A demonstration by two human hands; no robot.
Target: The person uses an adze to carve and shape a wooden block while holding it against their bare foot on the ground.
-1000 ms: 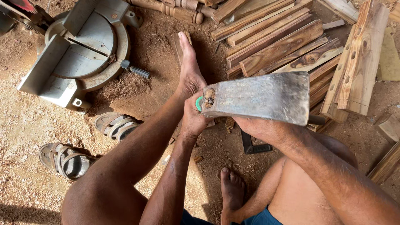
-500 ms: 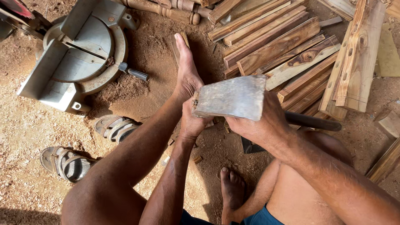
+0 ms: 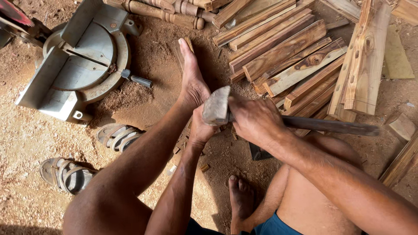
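Note:
My right hand [image 3: 254, 118] grips a hatchet just behind its grey metal head [image 3: 216, 107]. The dark wooden handle [image 3: 331, 126] runs out to the right over my thigh. The head points down, just above my left hand [image 3: 201, 129]. That hand is closed in a fist behind the heel of my left foot [image 3: 191, 82], seemingly around the near end of a thin wooden strip [image 3: 183, 45]. The foot presses this strip onto the dirt. The hatchet head hides most of the grip.
A grey mitre saw base [image 3: 76, 65] sits at the upper left beside a sawdust heap. Two sandals [image 3: 65, 174] lie at the left. Stacked wooden slats [image 3: 287, 56] and a drilled board [image 3: 361, 65] fill the upper right. My right foot [image 3: 239, 196] is tucked in near me.
The hatchet, held up with its broad flat side to the camera a second ago, has swung down and turned. Its head now sits low over my left hand.

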